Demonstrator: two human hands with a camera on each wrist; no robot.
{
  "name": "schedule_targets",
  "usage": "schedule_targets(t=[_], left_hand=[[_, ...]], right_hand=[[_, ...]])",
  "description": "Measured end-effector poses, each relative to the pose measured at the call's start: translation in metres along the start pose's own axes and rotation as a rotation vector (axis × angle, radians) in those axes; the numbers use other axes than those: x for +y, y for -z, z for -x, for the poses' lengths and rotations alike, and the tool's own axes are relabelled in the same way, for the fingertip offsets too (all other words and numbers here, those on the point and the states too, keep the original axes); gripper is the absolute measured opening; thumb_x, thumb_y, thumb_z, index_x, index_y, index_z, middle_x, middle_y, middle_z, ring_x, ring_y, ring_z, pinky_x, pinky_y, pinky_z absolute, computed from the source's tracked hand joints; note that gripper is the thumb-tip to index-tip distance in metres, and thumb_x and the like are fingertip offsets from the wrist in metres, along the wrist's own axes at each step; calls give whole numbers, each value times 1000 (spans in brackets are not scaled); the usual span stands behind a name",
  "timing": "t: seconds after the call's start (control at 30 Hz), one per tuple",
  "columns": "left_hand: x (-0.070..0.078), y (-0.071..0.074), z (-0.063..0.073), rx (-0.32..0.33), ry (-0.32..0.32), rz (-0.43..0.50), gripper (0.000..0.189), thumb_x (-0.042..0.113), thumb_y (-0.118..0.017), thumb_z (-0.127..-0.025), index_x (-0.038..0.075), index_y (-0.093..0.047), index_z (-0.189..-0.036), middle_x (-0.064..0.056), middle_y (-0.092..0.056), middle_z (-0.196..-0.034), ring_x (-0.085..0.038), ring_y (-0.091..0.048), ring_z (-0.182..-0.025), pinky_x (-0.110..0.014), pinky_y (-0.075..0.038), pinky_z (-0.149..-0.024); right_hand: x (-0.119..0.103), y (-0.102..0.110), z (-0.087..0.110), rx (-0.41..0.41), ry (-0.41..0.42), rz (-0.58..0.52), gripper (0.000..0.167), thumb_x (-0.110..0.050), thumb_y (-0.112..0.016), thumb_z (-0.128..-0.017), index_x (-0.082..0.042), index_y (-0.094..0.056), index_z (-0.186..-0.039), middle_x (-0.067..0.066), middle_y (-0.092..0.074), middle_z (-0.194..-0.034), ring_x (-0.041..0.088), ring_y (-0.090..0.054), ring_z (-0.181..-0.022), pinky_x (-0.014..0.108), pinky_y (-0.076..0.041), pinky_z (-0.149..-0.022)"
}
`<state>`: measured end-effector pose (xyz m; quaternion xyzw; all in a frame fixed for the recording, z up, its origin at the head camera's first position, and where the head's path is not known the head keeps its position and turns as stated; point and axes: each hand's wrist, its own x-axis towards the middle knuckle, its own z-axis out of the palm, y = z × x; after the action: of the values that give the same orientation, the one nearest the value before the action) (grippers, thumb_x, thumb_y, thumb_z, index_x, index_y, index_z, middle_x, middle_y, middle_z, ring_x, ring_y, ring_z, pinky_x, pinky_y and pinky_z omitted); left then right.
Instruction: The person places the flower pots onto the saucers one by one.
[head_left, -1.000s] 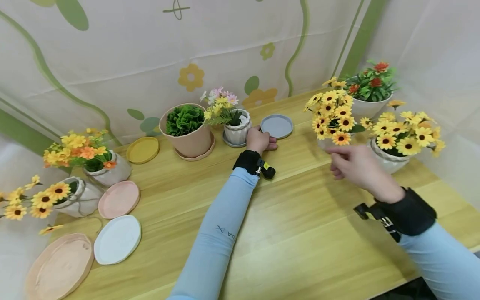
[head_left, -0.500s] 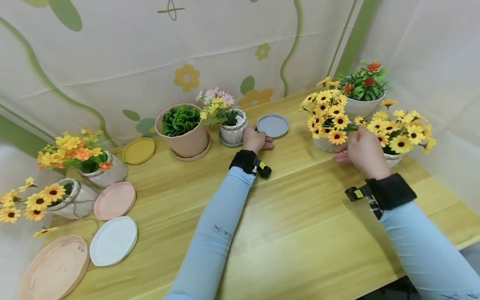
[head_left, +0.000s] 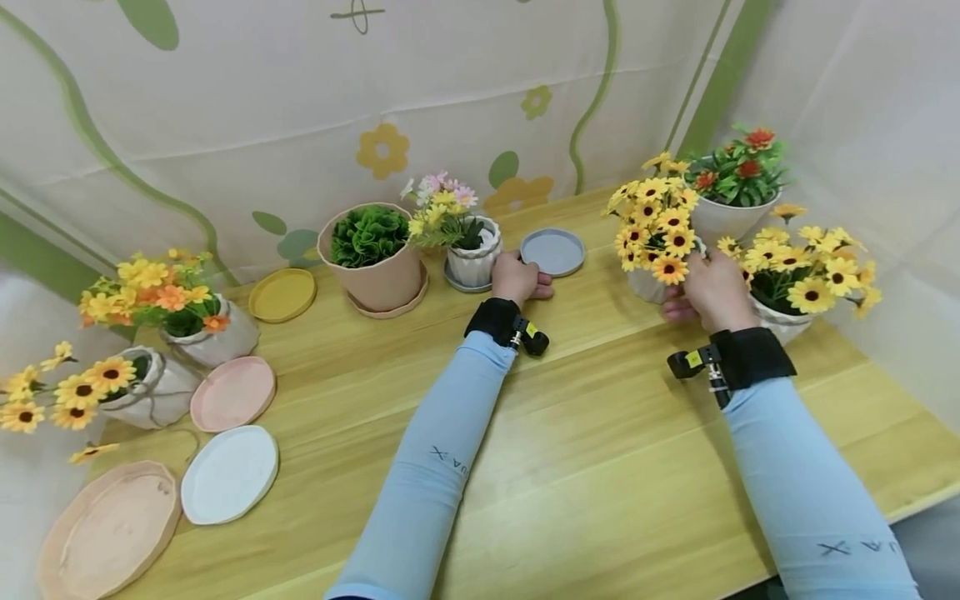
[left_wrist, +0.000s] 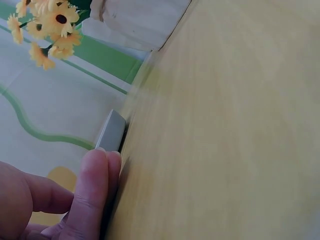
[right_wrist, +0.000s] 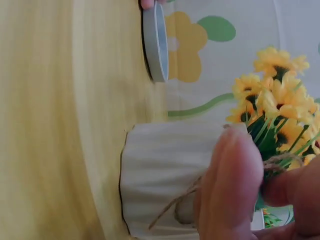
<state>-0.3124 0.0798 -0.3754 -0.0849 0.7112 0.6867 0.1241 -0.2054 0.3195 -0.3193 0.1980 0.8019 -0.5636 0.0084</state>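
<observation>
In the head view, my left hand [head_left: 515, 281] lies low on the table between a small white pot of pink and yellow flowers [head_left: 476, 260] and a grey-blue saucer [head_left: 553, 252]. Its straight fingers [left_wrist: 90, 190] reach the saucer's rim in the left wrist view. On the right side, my right hand [head_left: 716, 290] grips the upper edge of a white flowerpot [right_wrist: 160, 170], with twine round it and yellow daisies [head_left: 652, 221] growing out. Fingers lie along the pot's outside and the thumb is at the rim. The pot stands upright on the table.
A second yellow-daisy pot [head_left: 780, 321] and a red-flowered pot [head_left: 723, 221] stand close round the right hand. A pink pot of green leaves [head_left: 386, 283] is at the back. Leftward are a yellow saucer [head_left: 282, 294], several other saucers, and two tipped-over flowerpots [head_left: 153, 400].
My right hand has moved left and in towards the daisy pot, from hovering beside it to gripping its edge. The left hand stays by the grey-blue saucer.
</observation>
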Motion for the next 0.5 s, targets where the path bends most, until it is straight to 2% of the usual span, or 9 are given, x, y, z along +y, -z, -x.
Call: schedule_targets(t=[0.2, 0.33, 0.4, 0.47, 0.5], left_hand=[[0, 1, 0, -1, 1, 1, 49, 2, -49, -102, 4, -40, -150, -17, -71, -78, -21, -66, -51, -31, -60, -55], [1, 1, 0, 0, 0, 1, 50, 2, -48, -102, 4, -39, -151, -17, -71, -78, -21, -66, -50, -31, -60, -55], [1, 2, 1, 1, 2, 3, 50, 2, -48, -102, 4, -38, -151, -17, -71, -79, -20, -66, -50, -31, -60, -55], [2, 1, 1, 3, 6, -1, 49, 2, -48, -102, 4, -39, -150, -17, -71, -79, -19, -65, -49, -31, -60, -55], [2, 1, 2, 3, 8, -2, 49, 2, -48, -102, 4, -40, -150, -17, -71, -79, -19, -65, -49, -31, -60, -55]], right_hand=[[-6, 3, -10, -25, -22, 69, 65, -31, -28, -106, -7, 3, -158, 4, -62, -75, 12, -62, -57, 37, -60, -60], [-13, 6, -16, -28, -39, 126, 60, -26, -28, -105, 9, -15, -153, 4, -61, -71, 13, -63, -56, 39, -61, -62], [-16, 6, -19, -29, -49, 154, 53, -21, -30, -104, 16, -31, -143, 5, -60, -69, 15, -64, -55, 42, -61, -65], [-20, 8, -19, -28, -41, 195, 39, -11, -34, -101, 18, -46, -124, 6, -57, -66, 17, -64, -54, 43, -61, -64], [-22, 9, -20, -24, -24, 227, 29, -5, -38, -98, 16, -54, -109, 5, -53, -63, 18, -61, -51, 42, -59, -59]])
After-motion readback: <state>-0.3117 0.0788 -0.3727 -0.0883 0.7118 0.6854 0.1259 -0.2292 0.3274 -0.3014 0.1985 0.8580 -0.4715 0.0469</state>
